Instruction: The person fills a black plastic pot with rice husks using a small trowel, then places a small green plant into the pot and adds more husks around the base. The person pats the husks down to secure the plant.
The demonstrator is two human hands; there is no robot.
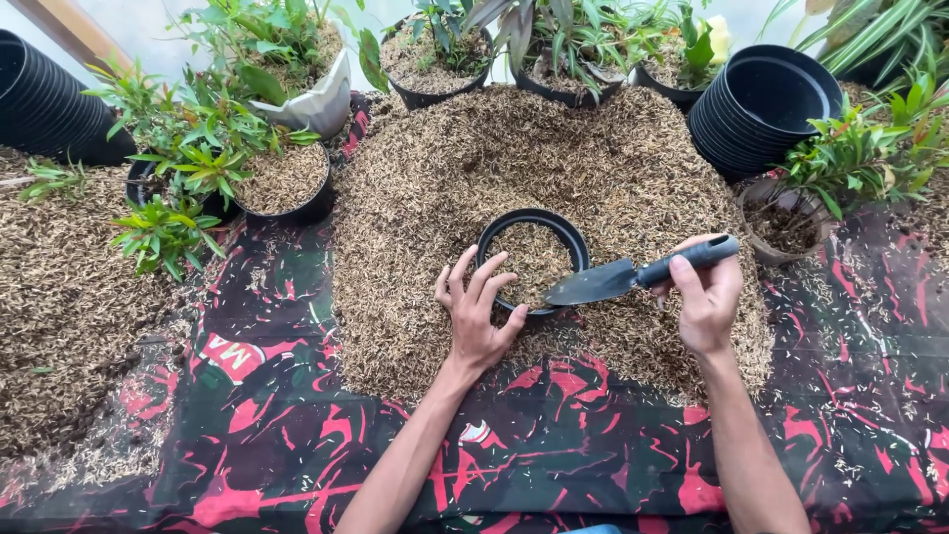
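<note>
A small black plastic pot (534,220) sits sunk in a big heap of brown husk mix (593,158) and is partly filled with the same mix. My left hand (476,314) rests on the pot's near left rim, fingers spread over the edge. My right hand (706,297) grips the black handle of a small garden trowel (633,275). The trowel's dark metal blade points left and lies over the pot's right rim.
A stack of empty black pots (761,104) stands at the back right, another stack (44,99) at the far left. Potted green plants (198,148) crowd the left and back edges. A red and black patterned sheet (554,445) covers the ground in front.
</note>
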